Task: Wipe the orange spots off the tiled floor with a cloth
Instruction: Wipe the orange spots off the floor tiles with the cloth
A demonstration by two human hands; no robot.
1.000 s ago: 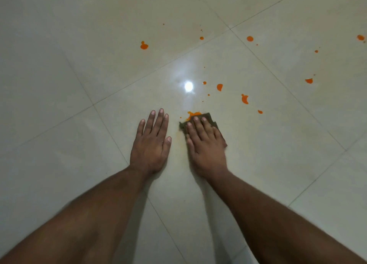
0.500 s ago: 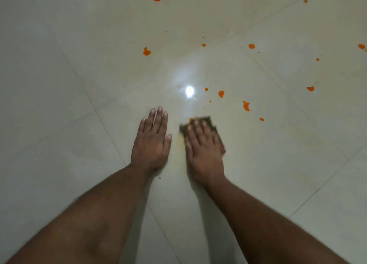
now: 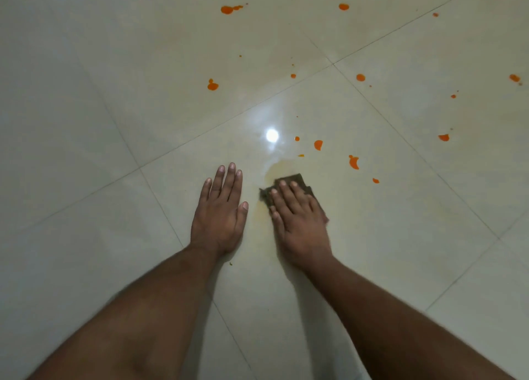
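The small brown folded cloth (image 3: 297,182) is judged to be light, soft and limp, with no stiffness of its own; it will bunch or slide out from under the palm unless it is pressed flat. The best hold is likely the one shown: a spread palm on top of the folded pad, with the fingers reaching its far edge so that pressure goes through the whole pad. Pinching one corner would probably let the rest drag loose. On the glossy, pale cream tiled floor (image 3: 400,236) the cloth is likely to glide easily, more so where it is damp, so downward weight matters more than squeezing.

The cloth lies on the floor under the right hand (image 3: 300,222), just to the right of the left hand (image 3: 219,213) and apart from it. The right grip is not clenched: its fingers lie straight over the cloth and press it down, with a brown edge showing beyond the fingertips and at the right side of the hand. The left grip is released, flat on the bare tile with fingers straight, holding nothing, seemingly as a brace.

The cloth looks dark, dull brown, roughly rectangular and folded thick. Just beyond and to the left of it sits a faint yellowish smear (image 3: 279,166), which reads as thinned residue. The bright orange spots (image 3: 354,162) remain scattered ahead and to the right, the nearest ones near the cloth, others well apart across neighbouring tiles.
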